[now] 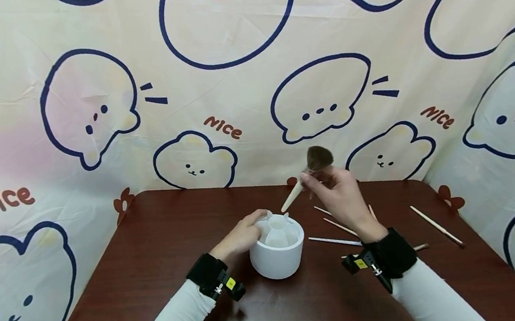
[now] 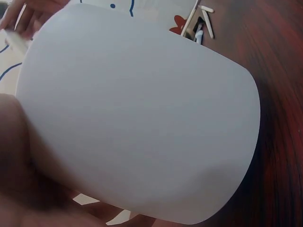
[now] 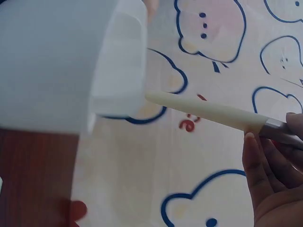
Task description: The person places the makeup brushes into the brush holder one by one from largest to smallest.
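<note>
A white round brush holder [image 1: 278, 261] with inner compartments stands on the table in the head view. My left hand [image 1: 239, 236] grips its left side at the rim; in the left wrist view the holder's smooth wall [image 2: 142, 113] fills most of the picture. Above and right of it, my right hand [image 1: 340, 196] pinches a makeup brush [image 1: 292, 197] near its metal collar. The fluffy dark head points up, and the cream handle slants down toward the holder. From the right wrist, the handle's tip [image 3: 156, 98] shows close to the holder's rim.
Several thin brushes lie scattered on the dark wooden table [image 1: 157, 288] right of the holder, partly behind my right forearm. One slim brush [image 1: 436, 226] lies apart near the right edge. A patterned cloth [image 1: 250, 92] hangs behind the table and at its sides.
</note>
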`<state>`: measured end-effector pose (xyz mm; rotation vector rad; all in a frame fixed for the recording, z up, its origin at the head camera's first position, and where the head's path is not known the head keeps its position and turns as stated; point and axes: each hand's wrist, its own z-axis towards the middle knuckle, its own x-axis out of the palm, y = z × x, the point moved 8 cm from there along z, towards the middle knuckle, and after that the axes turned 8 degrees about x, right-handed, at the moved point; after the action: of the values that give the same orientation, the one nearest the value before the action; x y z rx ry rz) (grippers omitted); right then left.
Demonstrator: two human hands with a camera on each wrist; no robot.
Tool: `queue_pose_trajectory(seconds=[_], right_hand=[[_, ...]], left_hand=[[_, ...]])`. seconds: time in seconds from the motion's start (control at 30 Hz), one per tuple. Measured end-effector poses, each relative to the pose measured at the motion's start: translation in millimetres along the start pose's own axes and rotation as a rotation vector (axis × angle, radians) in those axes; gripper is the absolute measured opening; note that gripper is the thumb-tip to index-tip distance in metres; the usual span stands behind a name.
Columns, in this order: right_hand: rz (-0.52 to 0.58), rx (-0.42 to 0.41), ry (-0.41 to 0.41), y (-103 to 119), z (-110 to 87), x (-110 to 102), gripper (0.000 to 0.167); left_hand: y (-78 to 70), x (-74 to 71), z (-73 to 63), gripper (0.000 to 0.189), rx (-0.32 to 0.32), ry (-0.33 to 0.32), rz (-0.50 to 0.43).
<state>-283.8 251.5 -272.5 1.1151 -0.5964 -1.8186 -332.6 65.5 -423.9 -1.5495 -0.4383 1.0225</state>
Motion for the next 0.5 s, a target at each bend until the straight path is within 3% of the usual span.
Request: queue_pose_trajectory(seconds=[0.23, 0.5], right_hand=[[-0.080, 0.009, 0.065, -12.0, -1.7, 28.1, 0.015], [-0.160, 0.106, 0.195, -35.8, -12.4, 47.8, 0.017]], left_hand=[[-2.8, 5.0, 2.6, 0.061, 0.023, 0.027, 0.012], [-8.8, 12.7, 5.3, 0.061, 0.053, 0.055, 0.055]])
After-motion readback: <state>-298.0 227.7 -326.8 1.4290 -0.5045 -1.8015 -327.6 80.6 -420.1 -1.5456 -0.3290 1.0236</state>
